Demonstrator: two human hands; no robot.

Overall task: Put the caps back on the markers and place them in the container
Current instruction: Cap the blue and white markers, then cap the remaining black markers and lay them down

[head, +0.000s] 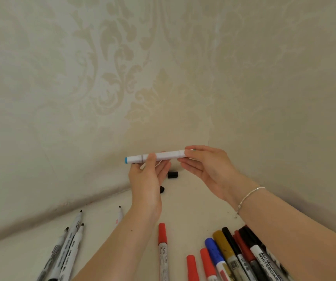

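A white marker [163, 156] with a blue end cap lies level in the air between both hands. My left hand [146, 179] pinches its middle from below. The fingertips of my right hand [203, 165] close on its right end, hiding whether a cap sits there. Two loose black caps [172, 174] [162, 189] rest on the table just behind my left hand. Three uncapped black-tipped markers [69, 250] lie at the lower left, and another one [119, 214] lies beside my left forearm. No container is in view.
A capped red marker [162, 246] lies in the lower middle. Several capped markers [230, 256], red, blue, gold and black, are bunched at the lower right under my right forearm. Patterned cream wallpaper [122, 78] rises close behind the cream table [187, 203].
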